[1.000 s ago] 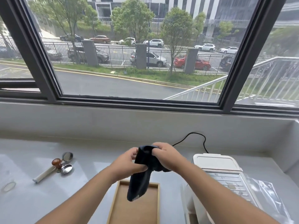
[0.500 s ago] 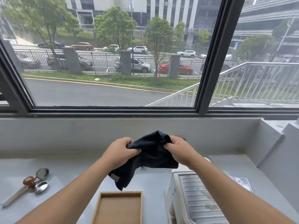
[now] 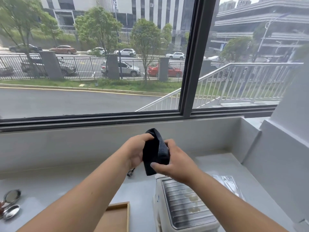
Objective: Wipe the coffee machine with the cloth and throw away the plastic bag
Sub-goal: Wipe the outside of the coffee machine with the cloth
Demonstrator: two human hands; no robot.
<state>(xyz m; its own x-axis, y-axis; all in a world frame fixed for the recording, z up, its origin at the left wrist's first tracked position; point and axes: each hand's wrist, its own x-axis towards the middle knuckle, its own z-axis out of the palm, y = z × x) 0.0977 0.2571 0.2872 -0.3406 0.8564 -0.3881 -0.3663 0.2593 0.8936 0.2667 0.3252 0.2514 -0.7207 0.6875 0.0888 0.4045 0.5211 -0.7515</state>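
Note:
A dark cloth (image 3: 156,152), folded into a compact bundle, is held up in front of me above the counter. My left hand (image 3: 136,150) grips its left side and my right hand (image 3: 175,162) pinches its right side and lower edge. Below my right forearm stands the white coffee machine (image 3: 184,210), its ribbed metal top grille showing a few pale spots. A clear plastic bag (image 3: 229,184) lies flat on the counter to the right of the machine.
A shallow wooden tray (image 3: 117,216) sits at the bottom centre, left of the machine. Metal spoons (image 3: 11,204) lie at the far left. A black plug (image 3: 130,172) rests behind the machine. The grey counter (image 3: 50,186) meets a wall under a large window; a stepped wall rises on the right.
The cloth hung loose from both hands, was spread out between them, and is now folded into a tight bundle. My view has shifted to the right.

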